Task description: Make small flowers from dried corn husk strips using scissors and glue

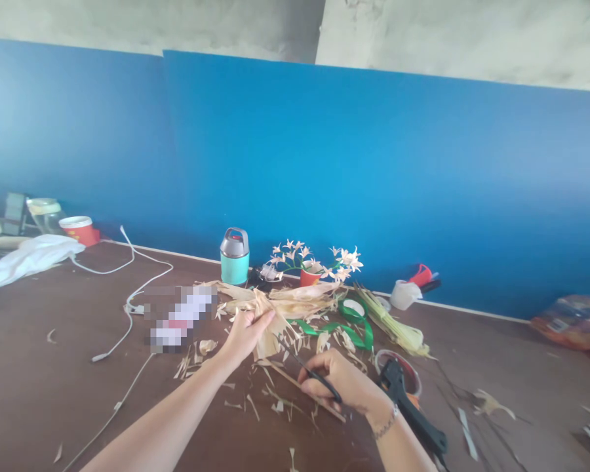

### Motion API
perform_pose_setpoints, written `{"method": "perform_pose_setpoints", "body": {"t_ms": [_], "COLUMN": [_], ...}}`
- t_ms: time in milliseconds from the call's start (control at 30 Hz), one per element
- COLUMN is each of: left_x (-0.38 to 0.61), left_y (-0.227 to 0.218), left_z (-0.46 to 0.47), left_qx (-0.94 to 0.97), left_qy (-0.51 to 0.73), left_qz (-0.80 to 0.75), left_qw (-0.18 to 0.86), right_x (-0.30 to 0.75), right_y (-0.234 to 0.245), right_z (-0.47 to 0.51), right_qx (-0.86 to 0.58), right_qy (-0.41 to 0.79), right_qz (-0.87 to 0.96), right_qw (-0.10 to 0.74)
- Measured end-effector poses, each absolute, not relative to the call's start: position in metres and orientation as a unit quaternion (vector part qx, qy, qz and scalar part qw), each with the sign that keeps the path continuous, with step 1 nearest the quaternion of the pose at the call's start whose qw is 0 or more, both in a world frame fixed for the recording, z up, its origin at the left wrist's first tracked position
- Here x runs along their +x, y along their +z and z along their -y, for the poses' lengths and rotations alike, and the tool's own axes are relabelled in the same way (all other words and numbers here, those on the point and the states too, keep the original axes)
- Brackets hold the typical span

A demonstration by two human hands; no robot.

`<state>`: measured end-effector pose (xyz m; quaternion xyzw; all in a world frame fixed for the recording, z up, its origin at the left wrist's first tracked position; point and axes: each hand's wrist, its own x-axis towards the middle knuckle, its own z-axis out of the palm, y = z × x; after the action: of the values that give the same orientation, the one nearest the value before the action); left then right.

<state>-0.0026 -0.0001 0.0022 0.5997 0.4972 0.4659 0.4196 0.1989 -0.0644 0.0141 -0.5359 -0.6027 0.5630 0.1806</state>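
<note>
Papery husk, glossy panel, matt plastic.
Taking the raised husk [266, 342] as the dial's centre, it looks dry, thin and matt, with a creased surface. At twelve o'clock the blue panel [354, 157] is smooth and glossy; above it, the wall [447, 39] looks rough, like bare plaster. At eleven, the flask [235, 269] has a smooth body, apparently plastic. At one, the cup [309, 278] resembles smooth paper. At three, the ribbon [370, 335] has a satin sheen. At four, the glue gun [415, 411] is dark, mostly matt plastic. The tabletop [44, 400] is smooth with a faint sheen.
</note>
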Motion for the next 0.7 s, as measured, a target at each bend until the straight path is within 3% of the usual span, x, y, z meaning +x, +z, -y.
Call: {"method": "perform_pose_setpoints", "body": {"t_ms": [533, 700], "left_x": [-0.0101, -0.0033], "left_y": [-0.0078, -0.0080], "left_z": [-0.0061, 0.0002], "left_qx": [0.537, 0.520], "left_qy": [0.532, 0.529], "left_qz": [-0.583, -0.588], "left_qw": [0.296, 0.322], "right_x": [0.1948, 0.1910], "right_y": [0.0133, 0.0089], "right_z": [0.0655, 0.0649], "right_qx": [-0.526, -0.531], "right_qy": [0.595, 0.584], "right_qz": [0.572, 0.581], "right_qw": [0.203, 0.200]}}
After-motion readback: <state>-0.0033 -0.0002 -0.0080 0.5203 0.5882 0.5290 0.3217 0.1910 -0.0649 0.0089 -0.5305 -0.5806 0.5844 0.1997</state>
